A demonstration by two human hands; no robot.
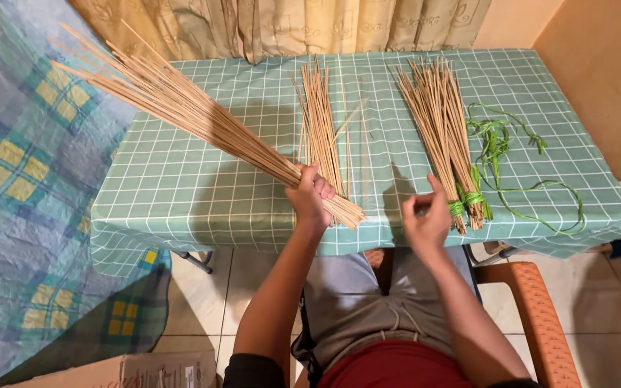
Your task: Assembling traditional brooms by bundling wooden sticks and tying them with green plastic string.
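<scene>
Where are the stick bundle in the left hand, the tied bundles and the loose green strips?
Held stick bundle [181,108], head view: middle of its fanned length.
Tied bundles [443,122], head view: mid-sticks above the green ties.
Green strips [497,140], head view: tangled part.

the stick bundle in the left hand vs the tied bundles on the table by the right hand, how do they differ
The bundle in the left hand is lifted and slanted up to the left; the tied bundles lie flat on the table. The held bundle shows no tie, gripped only by the left hand; the tied ones have green strips near their lower ends. Both are thin, pale sticks.
</scene>
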